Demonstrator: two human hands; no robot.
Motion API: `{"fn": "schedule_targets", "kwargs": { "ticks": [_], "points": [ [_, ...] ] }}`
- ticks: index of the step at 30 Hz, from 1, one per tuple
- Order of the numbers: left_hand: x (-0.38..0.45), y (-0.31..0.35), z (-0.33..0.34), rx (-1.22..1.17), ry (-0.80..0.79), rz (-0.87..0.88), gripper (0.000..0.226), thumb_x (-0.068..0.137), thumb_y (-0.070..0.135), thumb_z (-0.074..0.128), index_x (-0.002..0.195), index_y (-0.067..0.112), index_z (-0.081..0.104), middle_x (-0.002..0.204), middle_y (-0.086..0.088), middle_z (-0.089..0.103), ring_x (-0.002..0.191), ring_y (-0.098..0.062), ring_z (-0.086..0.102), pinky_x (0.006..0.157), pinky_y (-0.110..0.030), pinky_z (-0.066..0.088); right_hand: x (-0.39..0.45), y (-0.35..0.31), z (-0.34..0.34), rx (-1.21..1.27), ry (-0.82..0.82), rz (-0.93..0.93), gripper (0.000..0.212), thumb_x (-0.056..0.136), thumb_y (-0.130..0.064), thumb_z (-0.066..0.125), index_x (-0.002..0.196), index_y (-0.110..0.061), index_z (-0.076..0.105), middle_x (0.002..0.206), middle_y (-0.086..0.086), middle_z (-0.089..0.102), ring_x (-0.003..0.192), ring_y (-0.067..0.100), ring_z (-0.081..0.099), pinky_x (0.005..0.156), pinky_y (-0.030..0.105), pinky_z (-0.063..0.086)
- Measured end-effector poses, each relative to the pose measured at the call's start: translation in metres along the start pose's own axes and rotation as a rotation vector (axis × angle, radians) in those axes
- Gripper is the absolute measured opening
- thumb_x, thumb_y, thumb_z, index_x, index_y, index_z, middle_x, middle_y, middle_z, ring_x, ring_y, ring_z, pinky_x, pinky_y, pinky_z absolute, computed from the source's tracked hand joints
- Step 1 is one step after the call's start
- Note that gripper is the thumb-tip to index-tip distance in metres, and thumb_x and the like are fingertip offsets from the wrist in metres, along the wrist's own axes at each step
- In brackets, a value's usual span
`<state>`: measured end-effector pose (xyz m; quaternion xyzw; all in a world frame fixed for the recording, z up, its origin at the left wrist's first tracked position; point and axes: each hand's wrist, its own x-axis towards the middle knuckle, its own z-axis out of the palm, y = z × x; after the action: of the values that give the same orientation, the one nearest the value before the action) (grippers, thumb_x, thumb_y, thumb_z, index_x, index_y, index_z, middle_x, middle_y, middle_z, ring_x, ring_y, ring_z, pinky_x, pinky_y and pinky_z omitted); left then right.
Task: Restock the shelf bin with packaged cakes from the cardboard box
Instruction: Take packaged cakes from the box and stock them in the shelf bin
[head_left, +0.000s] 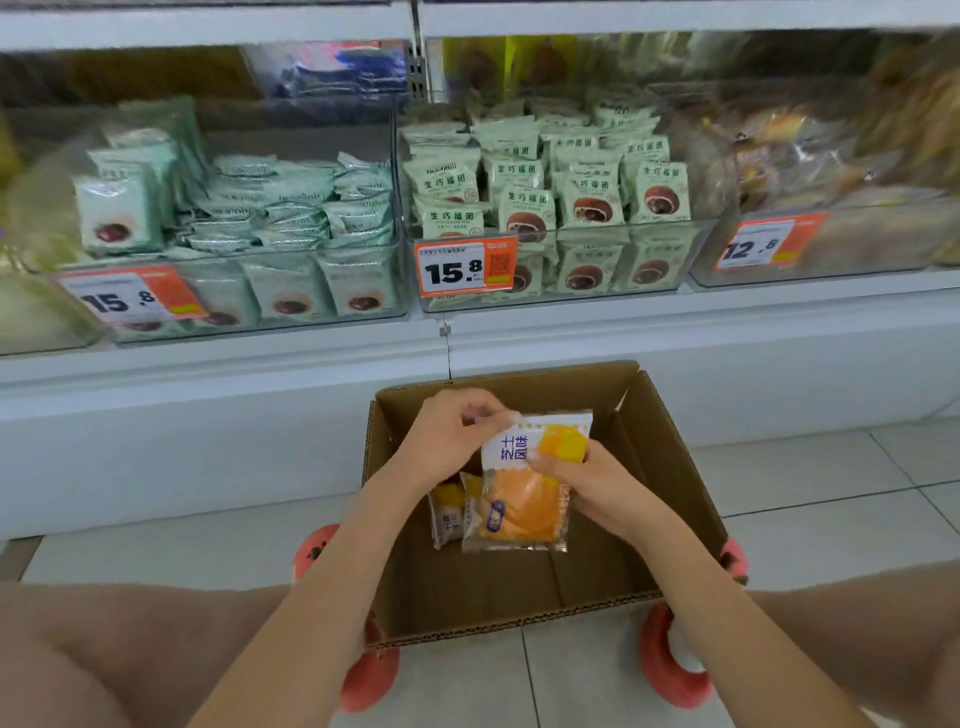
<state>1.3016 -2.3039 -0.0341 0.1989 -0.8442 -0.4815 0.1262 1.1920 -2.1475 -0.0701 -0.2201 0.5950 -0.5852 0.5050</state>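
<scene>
An open cardboard box (670, 467) stands on the floor below the shelf. Over it I hold an orange and white packaged cake (524, 499). My left hand (452, 436) pinches the packet's top left corner. My right hand (592, 483) grips its right side, fingers curled over the yellow part. Two more packets (448, 512) lie in the box beneath it, partly hidden. Clear shelf bins above hold green packaged cakes: a middle bin (550, 296) that is nearly full and a left bin (234, 306) with packets lying loose.
A third clear bin (831, 260) at the right holds brownish packets, blurred. Orange price tags hang on the bin fronts. A white shelf base runs behind the box. My knees and pink slippers (670, 670) flank the box on the tiled floor.
</scene>
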Motion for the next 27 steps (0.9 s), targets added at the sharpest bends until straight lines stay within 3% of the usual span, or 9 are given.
{"fn": "schedule_targets", "kwargs": {
  "ticks": [4,7,11,14,16,18,21,24,27],
  "points": [
    [-0.009,0.006,-0.001,-0.114,0.218,-0.034,0.021,0.091,0.024,0.061,0.072,0.018,0.067,0.064,0.001,0.07,0.062,-0.011,0.068,0.063,-0.021,0.054,-0.003,0.004,0.01,-0.155,-0.01,-0.022,0.036,0.082,-0.024,0.069,0.117,-0.015,0.063,0.111,0.003,0.071,0.104,0.018,0.067,0.092,0.038,0.052],
    [-0.011,0.007,-0.01,-0.272,0.255,-0.107,0.021,0.093,0.023,0.058,0.078,0.01,0.064,0.064,-0.004,0.07,0.065,-0.019,0.07,0.07,-0.035,0.059,-0.002,0.011,0.015,-0.079,0.014,-0.028,0.039,0.08,-0.023,0.069,0.117,-0.011,0.063,0.113,0.008,0.069,0.105,0.022,0.066,0.093,0.04,0.052],
    [-0.017,0.003,-0.019,-0.314,-0.031,-0.302,0.027,0.092,0.045,0.052,0.113,0.028,0.054,0.107,0.01,0.066,0.101,-0.011,0.064,0.09,-0.033,0.05,0.001,0.008,0.016,0.343,0.107,-0.023,0.049,0.081,-0.025,0.064,0.126,-0.009,0.055,0.119,0.013,0.066,0.108,0.028,0.064,0.09,0.045,0.053],
    [-0.027,0.001,-0.006,-0.214,-0.335,-0.387,0.042,0.082,0.036,0.071,0.118,0.029,0.049,0.107,0.01,0.065,0.091,-0.007,0.067,0.075,-0.024,0.055,0.003,0.003,0.014,0.534,0.129,-0.098,0.051,0.086,-0.026,0.06,0.133,-0.013,0.047,0.126,0.014,0.061,0.116,0.031,0.059,0.098,0.052,0.047],
    [-0.027,-0.005,0.004,-0.242,-0.266,-0.374,0.041,0.079,0.024,0.076,0.114,0.02,0.056,0.103,0.0,0.07,0.084,-0.013,0.072,0.073,-0.029,0.059,0.004,-0.001,0.014,0.568,0.167,-0.125,0.055,0.084,-0.027,0.06,0.136,-0.015,0.045,0.129,0.014,0.059,0.118,0.031,0.057,0.098,0.053,0.046],
    [-0.025,-0.007,0.005,-0.278,-0.199,-0.353,0.04,0.079,0.018,0.076,0.114,0.017,0.057,0.1,-0.004,0.072,0.082,-0.016,0.072,0.072,-0.033,0.06,-0.001,-0.01,0.007,0.483,0.273,-0.148,0.057,0.081,-0.029,0.063,0.134,-0.019,0.045,0.126,0.012,0.06,0.115,0.031,0.059,0.092,0.051,0.051],
    [-0.025,-0.008,0.0,-0.232,-0.274,-0.319,0.04,0.079,0.014,0.075,0.115,0.013,0.058,0.099,-0.005,0.072,0.082,-0.017,0.072,0.071,-0.031,0.06,-0.011,-0.027,-0.01,0.108,0.436,-0.258,0.043,0.082,-0.032,0.065,0.123,-0.026,0.055,0.108,0.001,0.067,0.096,0.017,0.067,0.072,0.031,0.057],
    [-0.025,-0.004,0.002,-0.224,-0.301,-0.28,0.039,0.079,0.014,0.075,0.115,0.012,0.059,0.098,-0.006,0.073,0.083,-0.018,0.072,0.071,-0.028,0.059,-0.01,-0.041,-0.018,-0.332,0.427,-0.35,0.016,0.089,-0.023,0.063,0.104,-0.027,0.066,0.092,-0.009,0.069,0.082,0.002,0.066,0.062,0.012,0.05],
    [-0.026,-0.004,0.003,-0.263,-0.261,-0.243,0.035,0.081,0.014,0.073,0.113,0.016,0.06,0.097,-0.006,0.073,0.083,-0.018,0.072,0.069,-0.026,0.059,-0.008,-0.046,-0.022,-0.571,0.461,-0.37,0.012,0.092,-0.026,0.059,0.086,-0.023,0.068,0.076,-0.014,0.068,0.069,-0.004,0.062,0.059,0.01,0.044]
  ]
}}
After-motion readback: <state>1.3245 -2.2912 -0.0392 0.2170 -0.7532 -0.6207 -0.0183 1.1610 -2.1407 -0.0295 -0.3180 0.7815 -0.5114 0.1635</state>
